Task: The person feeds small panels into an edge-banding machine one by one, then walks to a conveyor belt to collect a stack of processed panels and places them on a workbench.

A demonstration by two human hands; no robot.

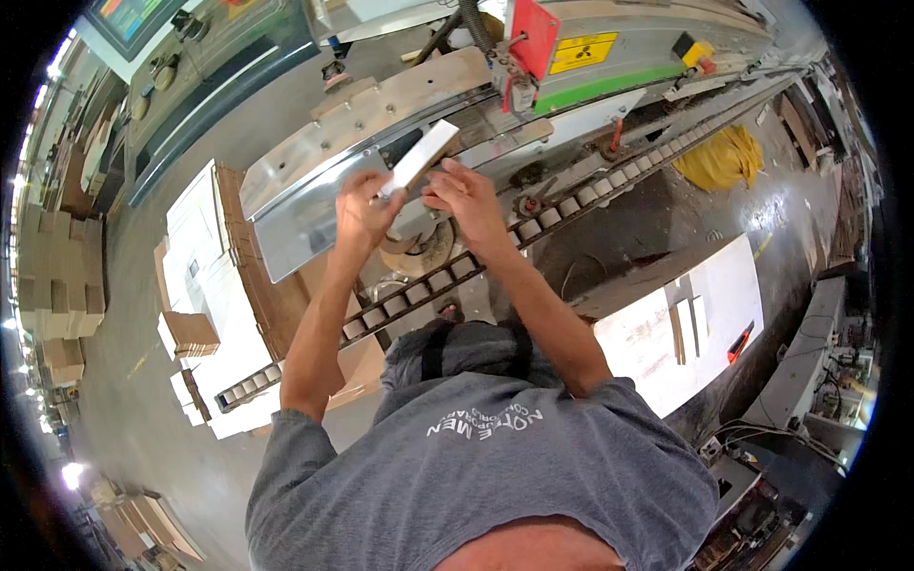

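Note:
A short white board strip (425, 155) with a brown long edge is tilted up over the machine's metal table. My left hand (365, 211) is closed on its lower left end, thumb and fingers pinching it. Close to the strip's right edge is my right hand (468, 202), fingers bent but apart; I see nothing in them. Under both hands lies the machine's shiny metal plate (303, 217). A round tan part (419, 249) sits just below the hands, partly hidden by the wrists.
A rail of pale rollers (552, 217) runs diagonally past my waist. White panels (205, 266) are stacked at left, with small brown blocks (190, 333). At right, a white board (728, 285) carries narrow strips and a red-black tool (741, 343). A yellow sack (722, 159) lies beyond.

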